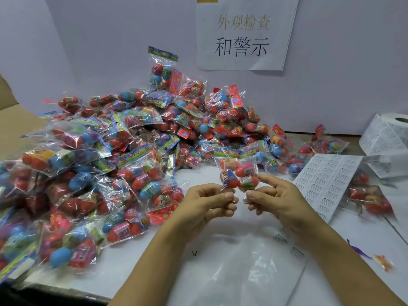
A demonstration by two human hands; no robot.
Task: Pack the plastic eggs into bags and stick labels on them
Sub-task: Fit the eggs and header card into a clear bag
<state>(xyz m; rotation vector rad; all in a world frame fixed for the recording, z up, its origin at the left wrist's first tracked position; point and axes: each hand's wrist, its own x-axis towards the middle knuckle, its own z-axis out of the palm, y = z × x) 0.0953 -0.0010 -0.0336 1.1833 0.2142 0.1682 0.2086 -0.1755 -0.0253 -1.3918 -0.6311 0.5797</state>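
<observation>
Head view: both hands are holding one small egg packet [237, 167] upright above the surface [136, 259], its printed header on top and long axis running up and away from the person. The left hand [207, 203] is pinching the bottom left corner, the right hand [273, 195] is pinching the bottom right; both are curled. The clear bag [240, 268] is lying flat directly below, towards the person, and the label sheet [326, 180] is lying nearer the right hand.
</observation>
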